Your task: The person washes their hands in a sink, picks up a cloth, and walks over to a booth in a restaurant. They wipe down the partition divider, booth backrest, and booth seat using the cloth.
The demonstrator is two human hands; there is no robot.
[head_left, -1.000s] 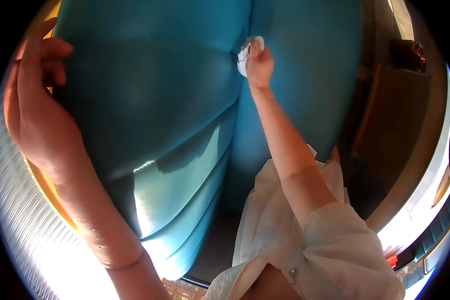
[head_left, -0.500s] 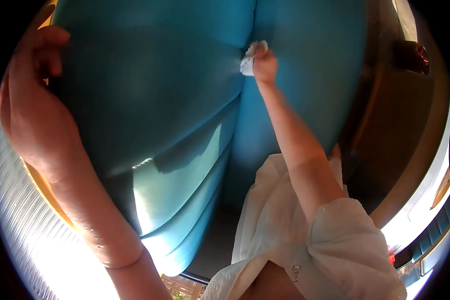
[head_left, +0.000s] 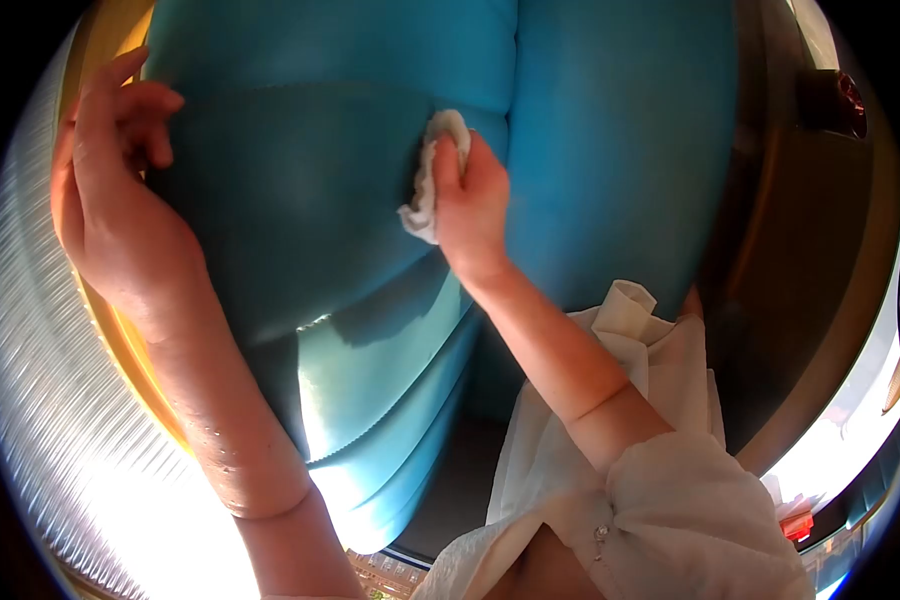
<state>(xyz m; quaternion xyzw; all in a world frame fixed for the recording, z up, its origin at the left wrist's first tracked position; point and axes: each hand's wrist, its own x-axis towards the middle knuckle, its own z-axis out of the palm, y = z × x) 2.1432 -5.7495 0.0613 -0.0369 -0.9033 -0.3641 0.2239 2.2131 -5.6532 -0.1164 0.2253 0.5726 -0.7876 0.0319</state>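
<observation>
A white cloth (head_left: 427, 190) is bunched in my right hand (head_left: 473, 200), whose fingers are closed round it. The cloth lies against the blue padded backrest (head_left: 310, 190), left of the seam where it meets the smooth blue seat (head_left: 610, 150). At the far left my left hand (head_left: 125, 190) is beside the backrest's top edge, fingers apart and loosely curled, with nothing seen in it. Sunlight falls on the backrest's lower panels.
Yellow trim (head_left: 135, 350) runs along the backrest at the left, beside a ribbed translucent panel (head_left: 40, 330). A dark brown table (head_left: 810, 230) with a dark red object (head_left: 847, 104) is at the right. A small red item (head_left: 797, 526) shows at the lower right.
My right hand has moved with the cloth from the seam left and down onto the backrest. My left hand appears slightly further right, as does the whole seat in view.
</observation>
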